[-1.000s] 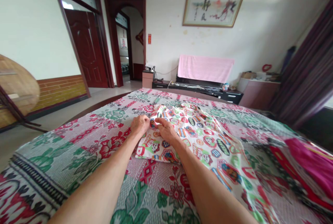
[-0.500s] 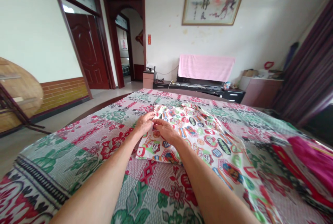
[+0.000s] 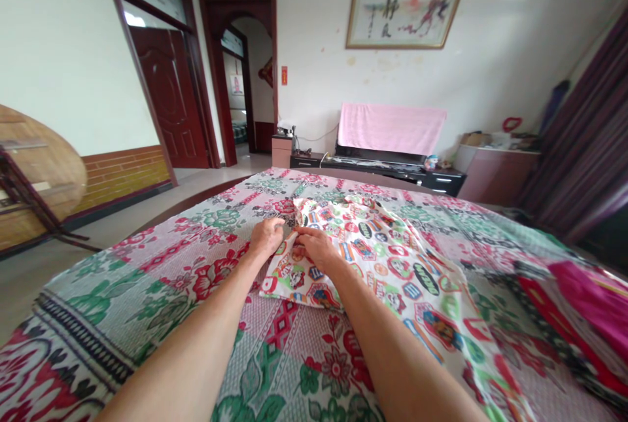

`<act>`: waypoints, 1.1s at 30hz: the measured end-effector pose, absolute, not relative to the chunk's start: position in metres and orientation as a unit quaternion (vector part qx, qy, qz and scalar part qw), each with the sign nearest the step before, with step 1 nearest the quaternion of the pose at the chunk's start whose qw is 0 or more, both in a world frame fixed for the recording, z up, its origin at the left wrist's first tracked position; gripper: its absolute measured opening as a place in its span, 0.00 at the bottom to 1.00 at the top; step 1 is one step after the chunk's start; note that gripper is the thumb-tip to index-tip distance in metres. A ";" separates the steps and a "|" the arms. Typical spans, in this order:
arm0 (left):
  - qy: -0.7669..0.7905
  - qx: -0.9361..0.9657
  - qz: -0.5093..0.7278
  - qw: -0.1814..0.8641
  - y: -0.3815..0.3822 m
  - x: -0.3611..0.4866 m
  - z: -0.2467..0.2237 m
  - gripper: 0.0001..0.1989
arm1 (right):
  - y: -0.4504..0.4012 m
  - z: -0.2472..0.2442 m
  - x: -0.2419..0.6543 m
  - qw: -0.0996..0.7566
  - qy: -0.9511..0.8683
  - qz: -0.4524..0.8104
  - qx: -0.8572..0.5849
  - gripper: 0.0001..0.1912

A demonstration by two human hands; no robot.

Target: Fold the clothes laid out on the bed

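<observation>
A white shirt with a colourful cartoon print lies spread on the flowered bed cover. My right hand rests over its left side, fingers bent and pinching the cloth near the edge. Just left of that edge is my left hand, its fingers curled in; the fingertips are turned away, so whether any cloth is in them is hidden. Bed cover shows between this hand and the shirt's upper left part. My right forearm covers some of the shirt's lower middle.
Folded clothes in pink, red and black are piled at the right. Beyond the far edge stand a low black cabinet and a screen draped with a pink towel. A round wooden tabletop leans at the left.
My left hand has drawn back a little to the left, away from the shirt's upper left part, and its fingers have curled. The right hand stays on the shirt's edge.
</observation>
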State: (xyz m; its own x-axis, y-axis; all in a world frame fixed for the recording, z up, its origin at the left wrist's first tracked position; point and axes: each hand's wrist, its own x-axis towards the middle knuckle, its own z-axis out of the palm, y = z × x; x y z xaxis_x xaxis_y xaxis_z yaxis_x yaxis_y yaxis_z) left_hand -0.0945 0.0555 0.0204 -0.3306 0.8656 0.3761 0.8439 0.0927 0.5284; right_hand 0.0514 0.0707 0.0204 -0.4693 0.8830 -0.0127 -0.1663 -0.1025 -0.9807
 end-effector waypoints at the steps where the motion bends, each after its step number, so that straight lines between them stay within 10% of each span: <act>1: 0.743 0.582 0.331 0.005 0.054 -0.094 0.020 0.16 | 0.070 0.022 0.052 0.401 -0.524 0.672 -0.337 0.08; 19: 0.723 0.621 0.301 0.038 0.056 -0.080 0.029 0.20 | 0.072 0.019 0.051 0.416 -0.493 0.690 -0.329 0.11; 33: 0.766 0.586 0.264 0.011 0.054 -0.095 0.030 0.16 | 0.065 0.022 0.054 0.407 -0.715 0.408 -0.395 0.24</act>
State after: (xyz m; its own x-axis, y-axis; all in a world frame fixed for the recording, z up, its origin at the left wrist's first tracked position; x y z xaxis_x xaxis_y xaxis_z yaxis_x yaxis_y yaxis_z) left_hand -0.0947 0.0541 0.0301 -0.3120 0.9039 0.2927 0.8918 0.1723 0.4183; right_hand 0.0540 0.0646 0.0216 -0.3561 0.8976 0.2597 0.2329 0.3544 -0.9056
